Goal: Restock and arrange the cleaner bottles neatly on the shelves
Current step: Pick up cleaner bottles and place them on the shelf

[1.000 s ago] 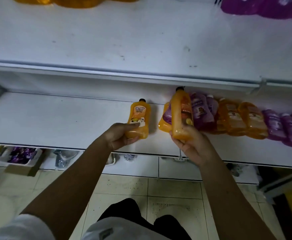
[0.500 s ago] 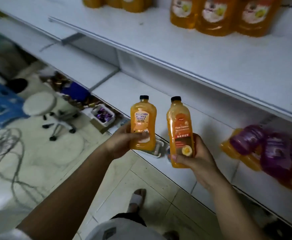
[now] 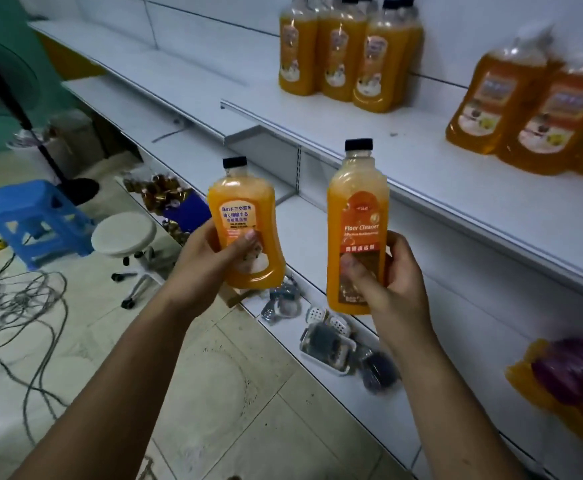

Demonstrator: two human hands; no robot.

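Two orange bottles are up in the air, one per hand, both upright and clear of the shelf [image 3: 456, 188]. Her left hand [image 3: 210, 261] wraps the shorter curvy bottle [image 3: 245, 220], thumb pressed across its label, fingers curled behind; the right hand [image 3: 392, 282] grips the taller slim bottle [image 3: 357, 230] low down, thumb in front. Smooth clear plastic, black screw caps, glossy labels. Above the fingertips stand matching groups: slim ones [image 3: 338, 53] at the back, broad ones [image 3: 532, 109] rightward. I'd say she's carrying stock up; next each bottle needs setting beside its own kind, label forward
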